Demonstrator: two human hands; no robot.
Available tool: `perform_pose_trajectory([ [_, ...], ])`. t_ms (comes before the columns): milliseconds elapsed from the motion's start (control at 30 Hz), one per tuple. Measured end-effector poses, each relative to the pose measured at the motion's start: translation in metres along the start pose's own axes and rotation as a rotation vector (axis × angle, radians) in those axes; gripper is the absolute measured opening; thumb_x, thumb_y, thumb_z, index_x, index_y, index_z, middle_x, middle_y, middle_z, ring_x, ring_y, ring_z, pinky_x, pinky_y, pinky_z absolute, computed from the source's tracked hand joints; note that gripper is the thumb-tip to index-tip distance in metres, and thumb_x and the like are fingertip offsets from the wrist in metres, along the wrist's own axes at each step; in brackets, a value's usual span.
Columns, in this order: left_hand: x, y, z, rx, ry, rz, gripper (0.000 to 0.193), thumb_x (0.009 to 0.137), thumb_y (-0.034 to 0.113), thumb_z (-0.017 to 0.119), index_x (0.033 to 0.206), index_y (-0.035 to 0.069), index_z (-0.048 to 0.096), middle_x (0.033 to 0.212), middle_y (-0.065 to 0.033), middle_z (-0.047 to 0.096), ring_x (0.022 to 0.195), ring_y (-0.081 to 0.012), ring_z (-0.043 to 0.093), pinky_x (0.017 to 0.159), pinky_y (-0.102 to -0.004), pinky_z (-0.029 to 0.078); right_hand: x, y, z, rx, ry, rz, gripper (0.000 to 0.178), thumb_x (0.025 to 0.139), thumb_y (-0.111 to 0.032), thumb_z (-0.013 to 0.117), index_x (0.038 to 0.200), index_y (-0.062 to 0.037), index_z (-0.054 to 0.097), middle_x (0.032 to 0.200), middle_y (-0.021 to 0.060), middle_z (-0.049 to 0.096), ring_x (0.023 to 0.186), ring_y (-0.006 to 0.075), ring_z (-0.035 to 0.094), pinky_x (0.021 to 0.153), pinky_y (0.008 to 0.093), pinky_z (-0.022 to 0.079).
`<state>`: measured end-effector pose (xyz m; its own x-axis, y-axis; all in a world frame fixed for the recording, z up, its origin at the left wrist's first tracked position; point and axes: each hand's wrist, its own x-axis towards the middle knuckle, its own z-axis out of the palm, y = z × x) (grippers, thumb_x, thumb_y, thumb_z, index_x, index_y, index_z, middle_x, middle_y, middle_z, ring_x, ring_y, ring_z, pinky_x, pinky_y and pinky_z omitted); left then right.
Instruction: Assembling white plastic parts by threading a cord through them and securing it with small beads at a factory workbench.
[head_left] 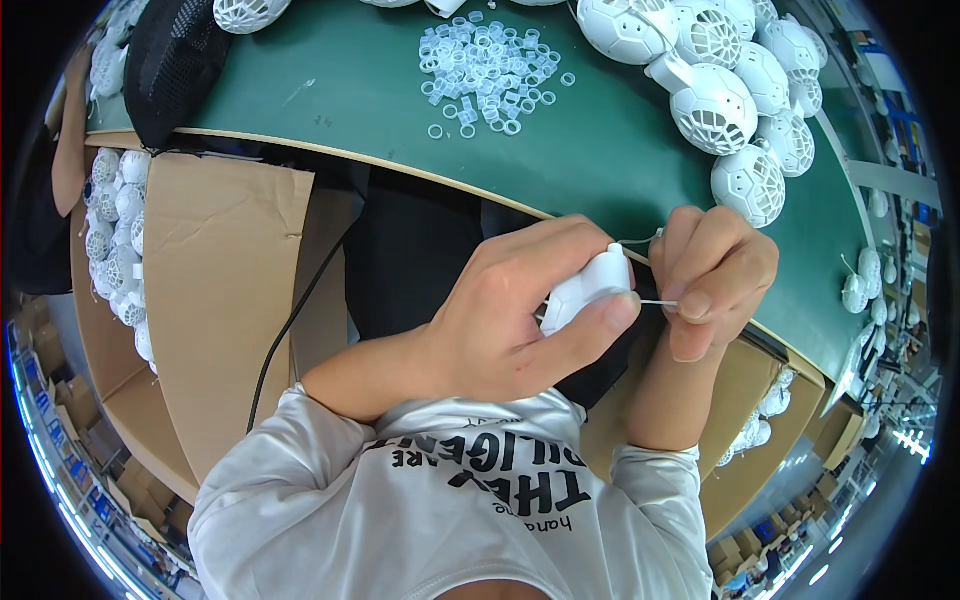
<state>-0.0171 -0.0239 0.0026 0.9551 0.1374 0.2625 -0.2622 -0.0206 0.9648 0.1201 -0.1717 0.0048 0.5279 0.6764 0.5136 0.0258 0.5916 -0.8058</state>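
"Currently, what is being held, and where?"

"A white ball [590, 287] is being clasped in the left hand [540, 310], just off the near edge of the green table [330, 105]. A thin white cord [655, 302] beside it is being pinched between the thumb and fingers of the right hand [715, 280]."

"How is this step best being handled?"

"Seemingly with the ball being kept steady and the cord being guided straight; jerks are best being avoided, and the upper strand [636, 241] is best being kept from tangling."

"And what is being kept in the containers?"

"White balls are being stored in the left cardboard box [220, 250], beside its broad flap. More white pieces are being held in the right box [740, 490]; how deeply they are being stacked cannot be told."
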Motion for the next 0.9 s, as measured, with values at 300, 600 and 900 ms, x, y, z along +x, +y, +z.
perform_pose_trajectory([
  [300, 0.002, 0.008, 0.0, 0.043, 0.028, 0.016, 0.022, 0.091, 0.015, 0.068, 0.101, -0.003, 0.064, 0.09, -0.0122, 0.064, 0.074, -0.02, 0.06, 0.065, -0.0299, 0.047, -0.002, -0.001, 0.001, -0.022, 0.023, 0.017, 0.029, 0.07, -0.026, 0.092, 0.082, -0.005, 0.075, 0.079, 0.0032, 0.068, 0.058, 0.0089, 0.054, 0.05, 0.0241, 0.035],
  [600, -0.001, 0.0, -0.006, 0.0, 0.006, 0.013, 0.022, 0.087, 0.012, 0.07, 0.102, -0.003, 0.064, 0.09, -0.0109, 0.064, 0.074, -0.0182, 0.06, 0.065, -0.0289, 0.046, -0.002, 0.0, 0.001, -0.037, 0.013, 0.023, 0.03, 0.068, -0.024, 0.093, 0.083, -0.0046, 0.076, 0.079, 0.0039, 0.068, 0.057, 0.0091, 0.053, 0.05, 0.0243, 0.034],
  [900, -0.002, 0.007, -0.012, -0.085, -0.014, -0.121, 0.023, 0.088, 0.012, 0.07, 0.105, -0.002, 0.062, 0.094, -0.0095, 0.067, 0.083, -0.0146, 0.063, 0.074, -0.0265, 0.048, 0.003, -0.007, 0.015, 0.121, 0.117, 0.05, 0.021, 0.082, -0.011, 0.084, 0.094, 0.0012, 0.073, 0.079, 0.0079, 0.066, 0.057, 0.0102, 0.055, 0.05, 0.023, 0.037],
])
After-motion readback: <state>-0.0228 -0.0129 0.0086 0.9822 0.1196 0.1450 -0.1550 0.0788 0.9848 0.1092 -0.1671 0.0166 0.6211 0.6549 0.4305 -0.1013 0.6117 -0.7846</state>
